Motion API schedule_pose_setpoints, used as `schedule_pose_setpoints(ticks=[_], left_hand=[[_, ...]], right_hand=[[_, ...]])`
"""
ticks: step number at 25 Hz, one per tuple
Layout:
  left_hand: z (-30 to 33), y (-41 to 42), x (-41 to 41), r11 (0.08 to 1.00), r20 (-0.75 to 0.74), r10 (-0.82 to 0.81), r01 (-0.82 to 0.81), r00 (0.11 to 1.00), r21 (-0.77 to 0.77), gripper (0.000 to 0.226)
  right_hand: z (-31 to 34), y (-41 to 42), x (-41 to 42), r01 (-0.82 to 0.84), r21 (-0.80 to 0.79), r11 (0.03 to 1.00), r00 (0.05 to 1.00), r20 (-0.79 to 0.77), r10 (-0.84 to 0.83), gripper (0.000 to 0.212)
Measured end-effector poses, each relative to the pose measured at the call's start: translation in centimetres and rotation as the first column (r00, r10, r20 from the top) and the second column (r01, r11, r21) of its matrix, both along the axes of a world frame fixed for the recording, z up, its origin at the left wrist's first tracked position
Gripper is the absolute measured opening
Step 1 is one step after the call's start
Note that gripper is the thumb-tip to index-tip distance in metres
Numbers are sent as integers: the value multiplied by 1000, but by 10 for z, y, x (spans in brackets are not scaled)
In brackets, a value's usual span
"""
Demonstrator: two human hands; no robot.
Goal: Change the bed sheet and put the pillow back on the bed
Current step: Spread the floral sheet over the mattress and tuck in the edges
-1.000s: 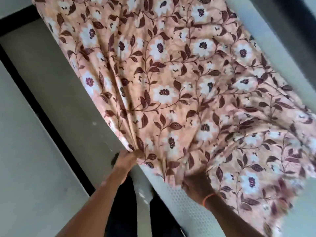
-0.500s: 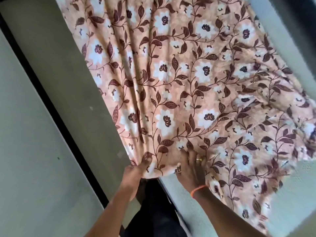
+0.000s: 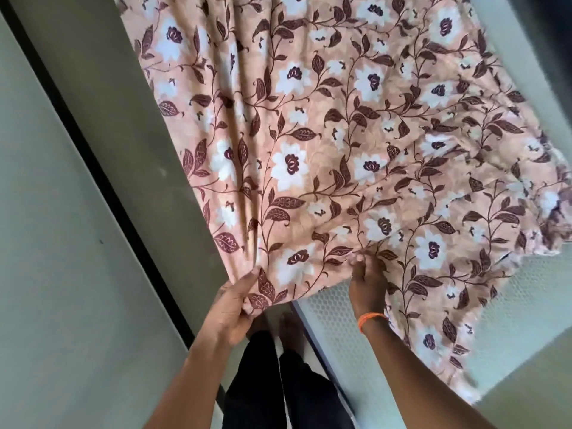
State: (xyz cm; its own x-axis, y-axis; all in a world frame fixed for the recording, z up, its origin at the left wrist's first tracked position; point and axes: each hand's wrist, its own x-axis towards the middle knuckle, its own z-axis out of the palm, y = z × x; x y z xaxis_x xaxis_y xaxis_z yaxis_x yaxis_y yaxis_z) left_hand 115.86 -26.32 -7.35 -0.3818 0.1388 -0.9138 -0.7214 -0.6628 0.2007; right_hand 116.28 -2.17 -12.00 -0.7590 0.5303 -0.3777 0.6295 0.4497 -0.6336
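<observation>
Nearest the camera, below both forearms, stand the person's dark trousers (image 3: 278, 388) and a bare foot (image 3: 291, 329), on the strip of floor (image 3: 93, 125) between the wall and the bed.

The left hand (image 3: 230, 308) grips the near corner of the bed sheet (image 3: 309, 134): the thumb lies on top of the cloth and the fingers are curled beneath it, bunching the printed fabric into a small fold. Folds fan out from this grip and run away up the sheet.

Just to the right of it, the right hand (image 3: 368, 286) pinches the sheet's near edge, fingertips closed on a small peak of cloth at the hem. An orange wristband (image 3: 370, 318) circles that wrist. Between the two hands the edge of the sheet hangs in a shallow curve, lifted off the mattress.

Under and to the right of the right hand lies the bare mattress (image 3: 340, 323), pale with a honeycomb-quilted surface; its near edge runs diagonally down past the right forearm.

Beyond the hands the peach-coloured sheet, printed with white flowers and dark brown leaves and vines, spreads away over the bed. It is creased near the left hand and rumpled at its far right edge, where more uncovered mattress shows. Left of the left hand, a dark skirting strip (image 3: 102, 187) divides the floor from a pale wall (image 3: 40, 243).
</observation>
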Motion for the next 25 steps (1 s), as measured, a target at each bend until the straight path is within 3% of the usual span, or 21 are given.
schedule_pose_setpoints(ticks=[2, 4, 5, 8, 10, 12, 13, 14, 16, 17, 18, 20, 22, 23, 25], left_hand=[[-7, 14, 10, 997, 39, -65, 66, 997, -45, 26], [-15, 22, 19, 985, 31, -163, 164, 986, -54, 23], [-21, 26, 22, 963, 24, -261, 262, 965, -68, 27], [-30, 47, 36, 763, 33, -623, 616, 782, -199, 49], [-30, 71, 51, 743, 43, -617, 599, 786, -297, 46], [-23, 91, 64, 805, 7, -508, 477, 862, -352, 43], [-19, 97, 72, 818, -22, -474, 431, 880, -381, 47], [-16, 100, 79, 822, -46, -454, 399, 890, -406, 52], [-17, 104, 92, 850, -63, -371, 311, 926, -426, 45], [-16, 105, 100, 868, -71, -321, 263, 945, -422, 34], [-14, 108, 109, 881, -72, -293, 240, 953, -409, 28], [-15, 112, 127, 926, -65, -228, 196, 971, -324, 36], [-23, 120, 148, 983, -52, -93, 83, 994, -164, 51], [-24, 128, 157, 987, -30, -97, 93, 995, -128, 44], [-24, 146, 176, 938, 8, -302, 299, 953, -176, 31]], right_hand=[[-6, 16, 19, -210, 79, 975, 974, 106, 201, 58], [-20, 37, 42, -556, 322, 766, 825, 324, 463, 71], [-27, 47, 51, -638, 404, 655, 768, 402, 499, 76], [-33, 69, 55, -671, 477, 567, 739, 374, 561, 49], [-31, 78, 55, -696, 447, 562, 712, 330, 619, 43], [-24, 92, 65, -735, 411, 539, 668, 304, 680, 31], [-17, 99, 78, -792, 379, 478, 597, 318, 737, 28], [-9, 105, 95, -887, 286, 363, 453, 385, 804, 33], [6, 122, 137, -996, -40, 77, 47, 494, 868, 44], [15, 130, 162, -980, -201, -3, -105, 500, 860, 41], [25, 135, 189, -944, -329, -2, -179, 507, 843, 38], [31, 142, 225, -892, -434, 127, -123, 504, 855, 36], [24, 141, 233, -905, -363, 222, 14, 496, 868, 36], [19, 139, 234, -919, -286, 272, 112, 472, 874, 35], [5, 132, 233, -898, -114, 426, 354, 389, 851, 31]])
